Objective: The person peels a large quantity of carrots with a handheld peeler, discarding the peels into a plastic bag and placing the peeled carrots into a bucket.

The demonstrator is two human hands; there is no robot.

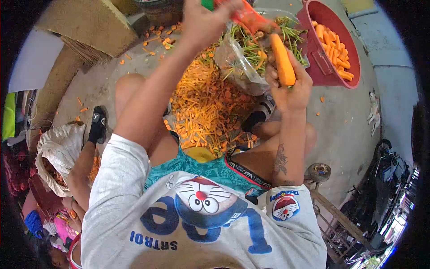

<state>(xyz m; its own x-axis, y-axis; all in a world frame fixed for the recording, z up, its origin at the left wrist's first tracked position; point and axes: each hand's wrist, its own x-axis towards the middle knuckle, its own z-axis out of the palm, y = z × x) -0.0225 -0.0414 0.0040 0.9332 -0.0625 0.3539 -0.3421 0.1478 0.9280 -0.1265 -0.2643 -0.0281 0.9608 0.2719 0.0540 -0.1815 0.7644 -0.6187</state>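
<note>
In the head view, my right hand [291,85] grips a peeled orange carrot [282,60], its fingers closed round the lower part. My left hand [205,22] is at the upper middle, smeared by motion, with its fingers round a red-orange thing [251,18] that has a green part; its kind I cannot make out. That thing reaches close to the carrot's upper end. Behind and below the carrot is a clear plastic bag [244,74] full of green carrot tops [291,33]. A heap of carrot peelings and cut bits [201,98] lies on the floor between my legs.
A red tub [307,31] holding several peeled carrots [333,47] stands at the upper right. At the left, another person's leg [80,175] is beside a white sack [62,143]. A metal cart [336,224] and a motorcycle [376,175] are at the lower right.
</note>
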